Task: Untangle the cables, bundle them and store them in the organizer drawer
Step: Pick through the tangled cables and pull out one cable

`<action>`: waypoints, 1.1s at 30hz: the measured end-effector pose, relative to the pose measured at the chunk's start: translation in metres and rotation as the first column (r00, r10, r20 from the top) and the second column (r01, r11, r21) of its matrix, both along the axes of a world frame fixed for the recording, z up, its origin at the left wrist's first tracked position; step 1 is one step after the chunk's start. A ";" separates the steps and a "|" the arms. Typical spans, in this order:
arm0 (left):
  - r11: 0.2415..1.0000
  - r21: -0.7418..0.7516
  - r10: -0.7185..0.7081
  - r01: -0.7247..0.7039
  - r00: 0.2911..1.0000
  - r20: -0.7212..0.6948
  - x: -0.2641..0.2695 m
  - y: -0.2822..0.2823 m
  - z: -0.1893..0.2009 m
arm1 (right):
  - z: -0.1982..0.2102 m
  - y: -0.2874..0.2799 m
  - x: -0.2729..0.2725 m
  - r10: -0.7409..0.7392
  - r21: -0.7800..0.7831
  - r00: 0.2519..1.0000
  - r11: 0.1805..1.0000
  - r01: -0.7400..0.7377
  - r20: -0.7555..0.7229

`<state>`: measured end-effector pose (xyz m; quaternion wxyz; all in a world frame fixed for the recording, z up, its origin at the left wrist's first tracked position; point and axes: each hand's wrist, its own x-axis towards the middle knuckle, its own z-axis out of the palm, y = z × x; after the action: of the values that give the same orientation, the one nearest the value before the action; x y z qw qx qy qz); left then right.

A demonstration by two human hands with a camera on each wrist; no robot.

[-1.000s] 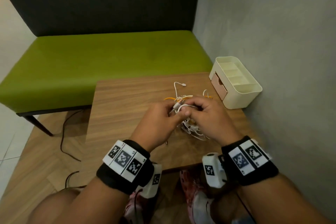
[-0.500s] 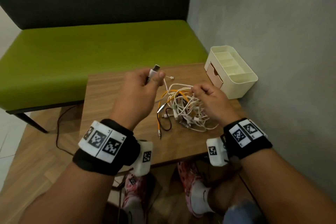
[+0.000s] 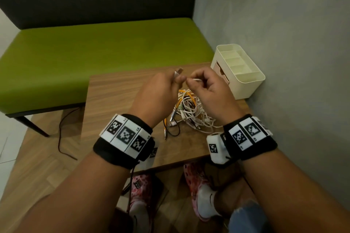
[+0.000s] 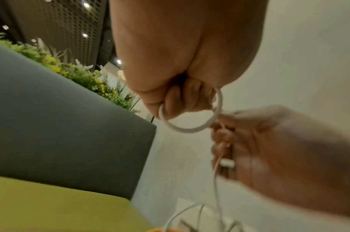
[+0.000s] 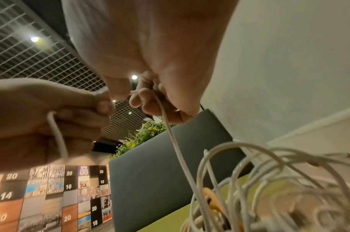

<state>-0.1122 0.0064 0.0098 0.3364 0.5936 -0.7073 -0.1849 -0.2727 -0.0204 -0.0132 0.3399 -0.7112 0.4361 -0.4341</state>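
White cable (image 4: 189,128) pinched between both hands (image 3: 186,83)

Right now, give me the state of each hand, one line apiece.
Left hand: closed, gripping a thin white charging cable near its metal plug end.
Right hand: closed, pinching the same cable farther along.

Left hand (image 3: 157,92) and right hand (image 3: 210,91) raised, nearly touching, fingers (image 5: 138,97) curled (apparently pinching)
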 end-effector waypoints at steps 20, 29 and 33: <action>0.948 -0.319 0.075 0.007 0.967 0.243 -0.009 0.010 0.005 | -0.012 -0.008 -0.014 -0.047 -0.061 0.948 0.998 0.029 -0.316; 0.997 -0.057 -0.067 0.058 0.984 -0.168 -0.016 0.004 -0.002 | 0.001 0.007 -0.013 0.018 0.045 0.992 0.999 -0.013 -0.128; 0.982 -0.187 -0.054 -0.004 0.951 -0.306 -0.008 0.007 0.016 | -0.017 0.006 -0.015 0.076 0.220 0.955 0.975 -0.011 -0.288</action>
<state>-0.1204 0.0139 0.0258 0.4944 0.5143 -0.6675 -0.2132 -0.2876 -0.0148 -0.0304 0.3559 -0.7364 0.5104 -0.2656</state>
